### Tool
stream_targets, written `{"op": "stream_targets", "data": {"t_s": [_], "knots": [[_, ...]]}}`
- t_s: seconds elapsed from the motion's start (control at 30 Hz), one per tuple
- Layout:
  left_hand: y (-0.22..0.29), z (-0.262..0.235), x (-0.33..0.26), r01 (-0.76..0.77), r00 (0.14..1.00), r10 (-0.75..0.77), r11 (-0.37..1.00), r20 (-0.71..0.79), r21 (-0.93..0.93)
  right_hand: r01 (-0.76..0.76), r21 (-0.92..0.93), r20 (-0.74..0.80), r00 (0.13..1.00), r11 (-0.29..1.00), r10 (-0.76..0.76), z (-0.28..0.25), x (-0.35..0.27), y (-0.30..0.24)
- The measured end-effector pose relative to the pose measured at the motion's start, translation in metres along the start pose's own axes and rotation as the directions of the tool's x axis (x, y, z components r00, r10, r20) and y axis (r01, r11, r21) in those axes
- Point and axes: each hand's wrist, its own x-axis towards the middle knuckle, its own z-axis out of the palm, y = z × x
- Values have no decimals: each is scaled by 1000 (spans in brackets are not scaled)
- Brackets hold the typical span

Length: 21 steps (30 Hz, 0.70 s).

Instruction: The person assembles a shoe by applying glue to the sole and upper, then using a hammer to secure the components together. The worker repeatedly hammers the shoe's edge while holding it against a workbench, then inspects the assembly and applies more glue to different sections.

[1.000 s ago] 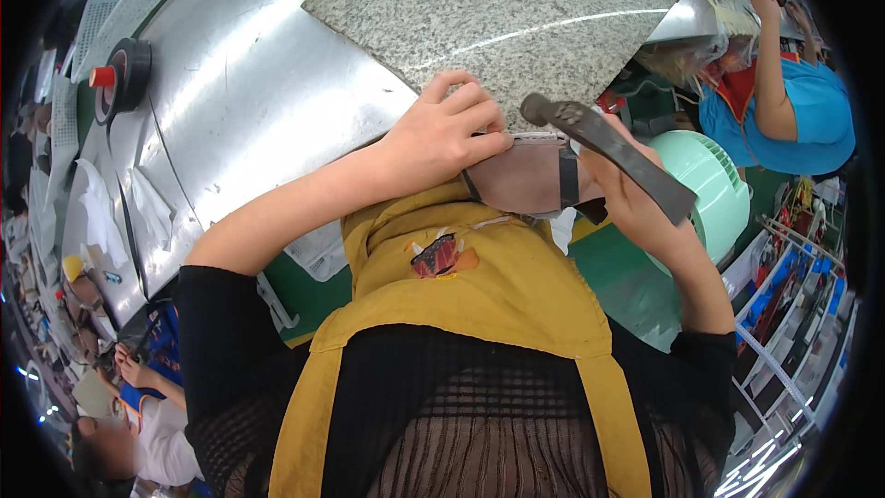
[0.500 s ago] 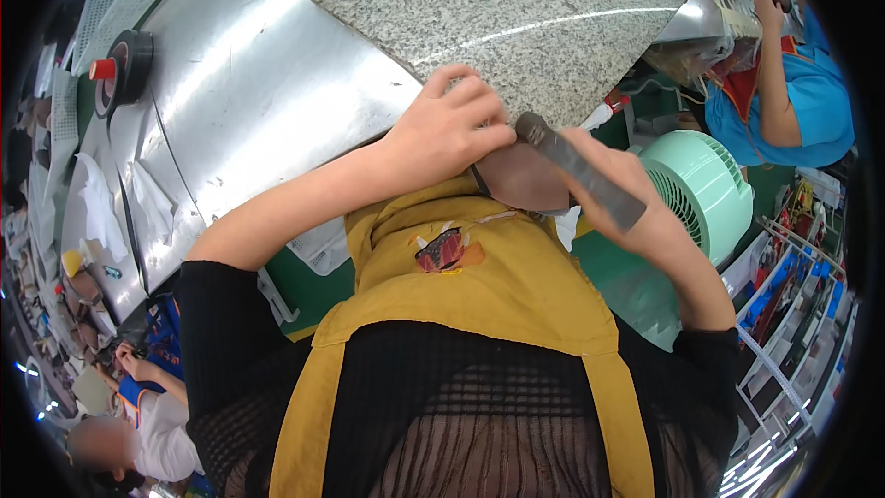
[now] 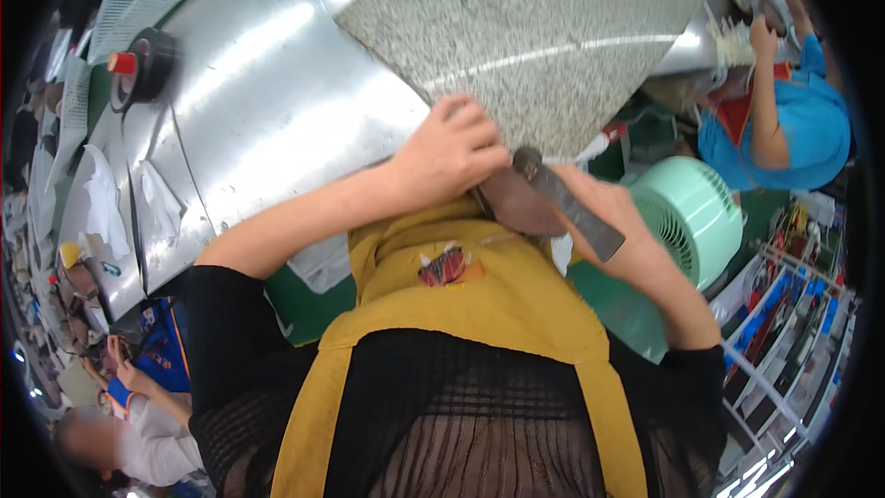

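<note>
My left hand (image 3: pixel 452 149) rests at the near edge of the granite slab, fingers curled and closed on a brown leather-like piece (image 3: pixel 521 201). That piece hangs between my hands, in front of my yellow apron (image 3: pixel 461 300). My right hand (image 3: pixel 608 212) is closed round a hammer (image 3: pixel 570 205). Its dark metal head lies over the right part of the brown piece, close to my left fingertips; whether they touch I cannot tell. The handle is mostly hidden behind the head and my hand.
The speckled granite slab (image 3: pixel 535 28) lies on a shiny metal table (image 3: pixel 267 83). A black roll with a red cap (image 3: pixel 143 69) stands at the left. A mint-green fan (image 3: pixel 691 217) is near my right forearm. Co-workers sit at far right (image 3: pixel 779 129) and lower left (image 3: pixel 152 433).
The whole view has shifted, so the table, fan and both hands appear lower. A yellow object has come into sight at the top right. Both hands keep their holds.
</note>
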Motion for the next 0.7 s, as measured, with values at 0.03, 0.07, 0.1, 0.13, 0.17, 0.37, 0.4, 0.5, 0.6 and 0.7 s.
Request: {"op": "stream_targets", "data": {"t_s": [0.03, 0.07, 0.1, 0.13, 0.17, 0.37, 0.4, 0.5, 0.6, 0.7], "knots": [[6, -1, -4, 16, 999, -17, 1000, 30, 24, 11, 64, -1, 1000, 998, -11, 4, -3, 2], [4, 6, -7, -6, 999, 1, 995, 46, 104, 91, 107, -97, 992, 990, -81, 1, -6, -3], [3, 8, -6, -50, 999, 51, 990, -6, 129, 93, 122, -126, 989, 988, -78, 2, -8, 3], [2, 10, -7, -71, 997, 70, 986, 8, 153, 74, 141, -164, 985, 987, -50, 11, -12, 19], [3, 9, -3, -101, 995, 104, 974, -5, 204, -16, 229, -149, 987, 973, 52, 16, -15, 27], [8, -1, 0, -27, 999, 25, 999, 36, 45, -31, 99, -128, 991, 995, 43, 1, 1, -8], [9, -2, 0, 38, 999, -38, 999, 26, 11, -67, 30, -80, 994, 997, 70, 1, 0, -7], [5, 2, -3, 177, 984, -172, 978, 57, -111, -117, 38, -67, 991, 992, 119, -1, 3, -12], [5, 5, -6, 103, 995, -102, 993, 25, -53, -57, 80, -100, 993, 995, 65, 0, 1, -8], [9, 2, -3, 18, 1000, -20, 997, 21, 72, -41, 128, -171, 983, 991, 63, -1, -1, 2]]}}
